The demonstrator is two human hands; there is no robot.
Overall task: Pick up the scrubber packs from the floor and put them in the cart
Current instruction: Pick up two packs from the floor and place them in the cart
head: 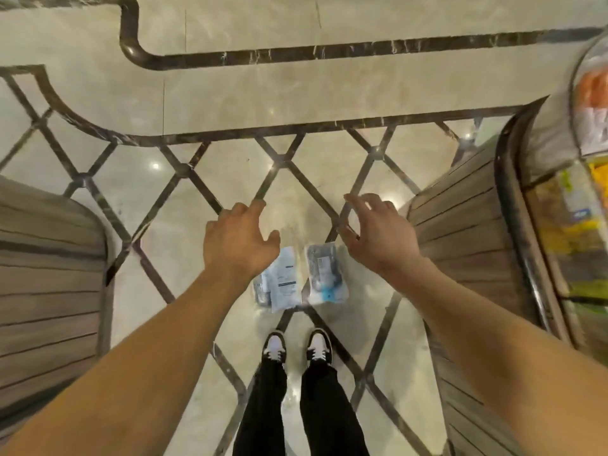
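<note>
Two scrubber packs lie side by side on the marble floor just ahead of my shoes: a pale one with a white label (281,281) on the left and a grey one with a blue mark (325,274) on the right. My left hand (238,240) hovers above and left of the left pack, fingers relaxed and empty. My right hand (375,230) hovers above and right of the right pack, fingers spread and slightly bent, holding nothing. No cart is plainly visible.
A wood-slatted display base (49,274) stands at my left and another (467,232) at my right. Shelves with colourful packaged goods (575,209) fill the far right edge. My two black-and-white shoes (296,347) stand behind the packs.
</note>
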